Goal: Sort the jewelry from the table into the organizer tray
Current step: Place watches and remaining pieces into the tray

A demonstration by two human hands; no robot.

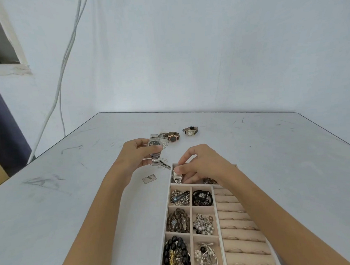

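A pale, scuffed bench point(72, 198) carries a beige organizer tray point(168, 203) at its near right (beads point(174, 254) fill one small compartment and rings point(249, 227) sit in its padded rows). The left hand point(134, 154) is just left of the tray's far end, its grip clamped round a dark-faced watch point(155, 143) with a steel band. The right hand point(202, 165) reaches into the tray's far compartment, its grip pinched on a silver watch point(177, 177) lying there. Beyond the hands, a rose-gold watch point(173, 137) and a pale-faced watch point(191, 131) lie on the bench. A small card point(149, 179) lies beside the tray.
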